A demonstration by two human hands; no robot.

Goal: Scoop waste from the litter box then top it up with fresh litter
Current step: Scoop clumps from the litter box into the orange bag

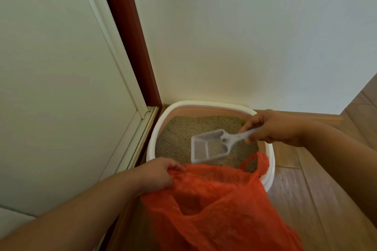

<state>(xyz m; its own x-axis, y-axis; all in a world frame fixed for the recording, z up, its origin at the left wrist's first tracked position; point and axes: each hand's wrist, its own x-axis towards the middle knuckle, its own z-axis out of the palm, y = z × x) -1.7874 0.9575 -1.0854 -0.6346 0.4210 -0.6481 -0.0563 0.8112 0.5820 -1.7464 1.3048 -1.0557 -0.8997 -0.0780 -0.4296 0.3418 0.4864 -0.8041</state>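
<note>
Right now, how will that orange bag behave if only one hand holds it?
Probably floppy: the bag is thin, crinkled film sagging below the left hand. Its mouth would likely collapse; the free handle already droops over the box rim.

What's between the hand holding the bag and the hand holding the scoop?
In the head view, litter and the scoop lie between the left hand and right hand.

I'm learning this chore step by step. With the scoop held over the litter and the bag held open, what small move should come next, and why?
Probably carry the pale grey plastic scoop toward the orange plastic bag and tip it in. The right hand holds the scoop's handle above the litter, apparently with some litter in it, and the left hand holds the bag's mouth open just below the scoop.
</note>
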